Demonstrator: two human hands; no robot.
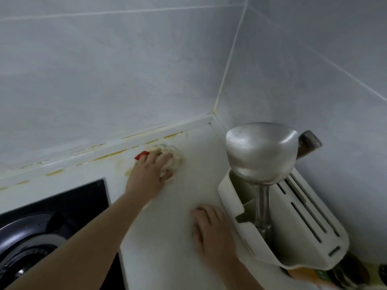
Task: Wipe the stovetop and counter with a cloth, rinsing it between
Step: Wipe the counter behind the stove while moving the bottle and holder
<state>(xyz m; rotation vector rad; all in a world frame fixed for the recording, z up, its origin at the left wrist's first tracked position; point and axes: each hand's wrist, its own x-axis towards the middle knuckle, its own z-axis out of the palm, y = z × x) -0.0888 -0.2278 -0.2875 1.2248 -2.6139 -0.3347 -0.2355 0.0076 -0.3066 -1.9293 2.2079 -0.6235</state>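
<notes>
Left hand [151,174] reaching far across counter [167,237], fingers curled over bunched pale cloth [171,155], pressing it onto counter surface near back wall. Cloth just right of small red item [142,155], which lies by the fingertips; identity of red item unclear. Yellowish stains along seam where counter meets tiled wall [125,70], running left from cloth. Right hand [209,229] flat on counter, near side, fingers straight and together, holding nothing, touching or just beside left edge of cream utensil holder [293,233]. Hands apart. Metal ladle [261,151] standing bowl-up in holder, handle down into left compartment. Dark wooden handle [307,143] behind ladle, against right wall. Slotted section on right of holder. Black stovetop [88,197] at left, burner ring [27,248] at near left, partly behind left forearm. Bottles at near right corner, blurred.
</notes>
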